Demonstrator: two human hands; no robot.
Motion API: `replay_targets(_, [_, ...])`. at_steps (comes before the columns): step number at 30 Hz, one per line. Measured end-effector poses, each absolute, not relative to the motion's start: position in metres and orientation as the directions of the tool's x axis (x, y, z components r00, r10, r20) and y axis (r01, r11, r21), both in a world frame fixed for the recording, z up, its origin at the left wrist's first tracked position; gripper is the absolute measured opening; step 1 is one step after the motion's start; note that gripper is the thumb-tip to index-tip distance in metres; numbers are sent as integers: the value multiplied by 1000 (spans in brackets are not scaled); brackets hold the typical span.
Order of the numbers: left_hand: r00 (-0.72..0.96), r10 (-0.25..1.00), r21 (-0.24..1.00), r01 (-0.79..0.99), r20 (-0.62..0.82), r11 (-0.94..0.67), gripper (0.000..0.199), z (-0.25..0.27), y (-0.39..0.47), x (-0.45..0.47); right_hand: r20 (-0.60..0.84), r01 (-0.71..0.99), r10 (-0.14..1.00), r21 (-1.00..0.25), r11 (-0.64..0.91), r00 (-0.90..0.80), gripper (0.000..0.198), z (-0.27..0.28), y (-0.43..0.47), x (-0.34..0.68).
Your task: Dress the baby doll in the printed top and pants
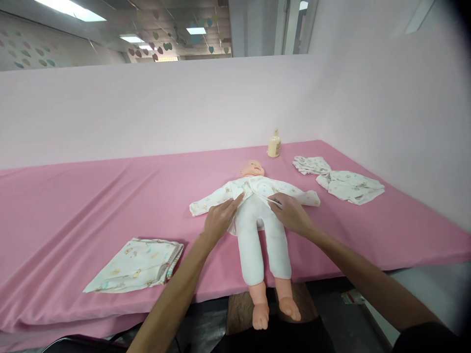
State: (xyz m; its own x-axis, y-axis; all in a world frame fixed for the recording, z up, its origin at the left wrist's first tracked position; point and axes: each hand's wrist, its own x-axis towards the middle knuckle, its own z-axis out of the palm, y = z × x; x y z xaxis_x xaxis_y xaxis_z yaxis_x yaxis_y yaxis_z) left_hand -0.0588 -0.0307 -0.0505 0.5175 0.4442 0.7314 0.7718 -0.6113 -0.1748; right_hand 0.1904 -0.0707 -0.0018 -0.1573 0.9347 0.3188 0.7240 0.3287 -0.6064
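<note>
A baby doll [265,233] in white leggings lies on its back on the pink sheet, its head away from me and its feet over the near edge. It wears a white patterned baby shirt [253,185] with both sleeves spread out sideways. My left hand [223,215] rests on the shirt's left front, with its fingers stretched out along the cloth. On the other side, my right hand [289,211] pinches the shirt's edge or a tie at the doll's waist; the fingertips partly hide it.
A folded patterned cloth [138,264] lies at the front left. Behind the doll stands a cream pump bottle [274,145]. Small patterned garments [349,185] lie to the right. The pink sheet [91,206] meets white walls at the back and right.
</note>
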Motion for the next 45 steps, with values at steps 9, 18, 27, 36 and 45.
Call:
replay_targets(9, [503,396,-168,755,768,-634,33,-53,-29,-57,310,744,938,-587,319,-158,20,-2,-71,189])
replay_targets(18, [484,446,-123,769,753,-627,30,-57,-31,-53,263,768,960,-592,242,-100,25,-2,-71,191])
replay_targets(27, [453,432,-55,737,780,-673,27,-56,-34,-49,217,648,970,-724,237,-113,27,4,-73,185])
replay_targets(36, [241,696,377,699,676,-607,25,-45,-42,-41,234,659,966,-711,246,-107,29,3,-73,182])
replay_targets(45, [154,805,547,659,573,-516,31,-41,-45,-36,235,643,966,-725,247,-106,29,3,-76,182])
